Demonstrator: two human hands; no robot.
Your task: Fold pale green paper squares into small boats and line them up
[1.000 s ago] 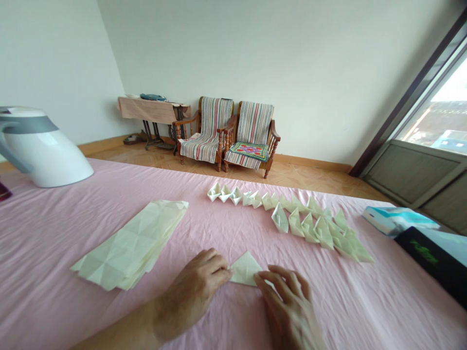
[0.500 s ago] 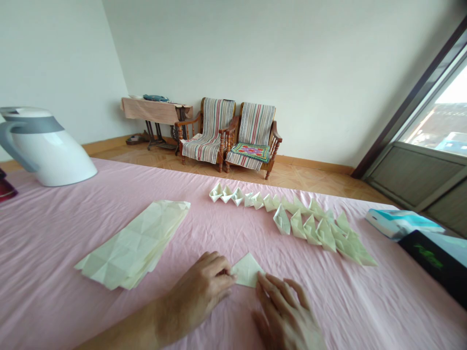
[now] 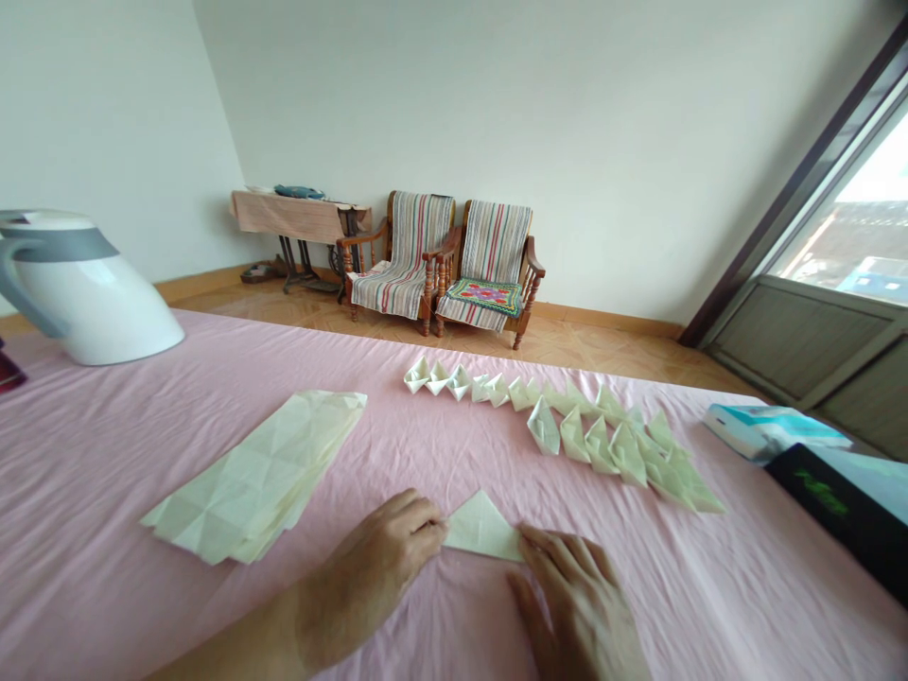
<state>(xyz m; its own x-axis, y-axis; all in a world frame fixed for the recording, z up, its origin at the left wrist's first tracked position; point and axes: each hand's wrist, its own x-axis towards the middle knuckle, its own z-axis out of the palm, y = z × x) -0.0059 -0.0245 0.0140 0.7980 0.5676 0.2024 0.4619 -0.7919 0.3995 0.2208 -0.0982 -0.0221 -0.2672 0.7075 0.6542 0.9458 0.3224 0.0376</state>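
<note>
A pale folded paper triangle (image 3: 480, 527) lies flat on the pink tablecloth (image 3: 142, 426) in front of me. My left hand (image 3: 383, 558) has its fingers curled and pinches the triangle's left corner. At the lower right corner, my right hand (image 3: 578, 605) presses the paper's edge with its fingers held together. A stack of creased pale paper sheets (image 3: 259, 478) lies to the left of my hands. A row of several folded paper boats (image 3: 567, 426) runs across the cloth beyond them.
A white kettle (image 3: 78, 288) stands at the far left. A teal and white box (image 3: 770, 427) and a black box (image 3: 844, 515) lie at the right edge. Two striped wooden armchairs (image 3: 454, 265) and a small covered table (image 3: 298, 218) stand by the far wall.
My right hand has slid rightward along the triangle's bottom edge to its right corner. The left hand stays on the left corner.
</note>
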